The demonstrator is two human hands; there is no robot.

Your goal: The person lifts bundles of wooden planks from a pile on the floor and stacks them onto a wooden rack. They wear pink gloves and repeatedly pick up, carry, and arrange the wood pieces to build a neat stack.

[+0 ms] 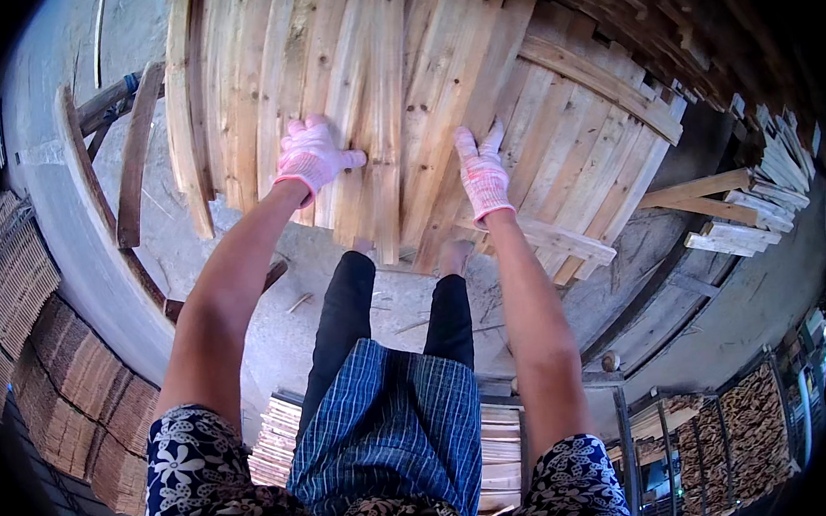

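Both my hands wear pale pink knitted gloves and rest on a broad layer of light wooden boards (440, 77) laid side by side. My left hand (314, 158) lies on the boards left of the middle, its fingers forward and its thumb stretched out to the right. Farther right, my right hand (483, 167) touches the boards with its fingers spread apart. Neither hand is wrapped around a board. The boards' near ends are uneven, some sticking out toward my legs. A crosswise batten (601, 86) lies over the boards at the right.
A wooden trestle frame (133, 162) stands at the left. Stacked slats (737, 229) lie at the right, with more wood piled at the upper right (701, 13). Bundled wood lines the left wall (70, 374). Racks of wood (727, 447) stand at lower right. Concrete floor (276, 333) surrounds my feet.
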